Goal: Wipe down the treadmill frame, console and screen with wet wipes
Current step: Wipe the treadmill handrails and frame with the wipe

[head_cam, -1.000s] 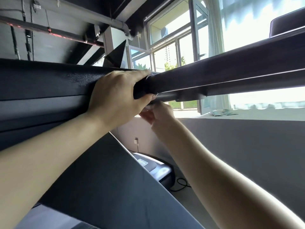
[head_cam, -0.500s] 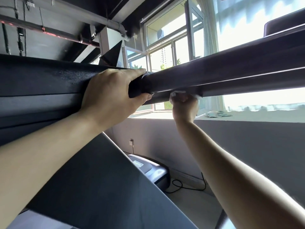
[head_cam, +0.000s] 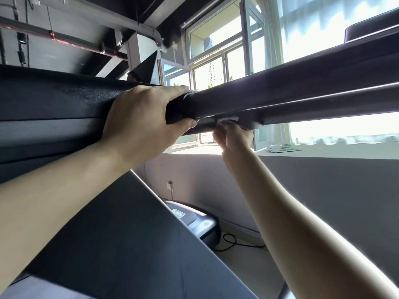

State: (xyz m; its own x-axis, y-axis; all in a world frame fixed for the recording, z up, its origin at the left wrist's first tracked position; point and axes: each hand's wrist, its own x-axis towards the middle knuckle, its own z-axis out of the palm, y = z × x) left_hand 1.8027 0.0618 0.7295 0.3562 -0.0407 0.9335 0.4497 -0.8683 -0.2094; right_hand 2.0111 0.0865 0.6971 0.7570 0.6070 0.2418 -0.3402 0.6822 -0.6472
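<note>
A dark treadmill handrail bar (head_cam: 291, 91) runs across the view from the black console body (head_cam: 54, 100) at left to the upper right. My left hand (head_cam: 142, 121) grips the bar where it joins the console, fingers over the top and thumb underneath. Just to its right, my right hand (head_cam: 233, 134) reaches up from below and holds a white wet wipe (head_cam: 226, 120) against the underside of the bar's lower rail. Only a small crumpled edge of the wipe shows above the fingers.
The treadmill's slanted dark upright (head_cam: 121, 244) fills the lower left. Its grey motor cover (head_cam: 194, 221) and a black cable (head_cam: 233, 242) lie on the floor by the wall. A window sill (head_cam: 323, 153) with a cloth (head_cam: 282, 147) runs behind the bar.
My right hand with the wipe slid right along the underside of the rail, then back a little to the left. My left hand kept its grip on the bar.
</note>
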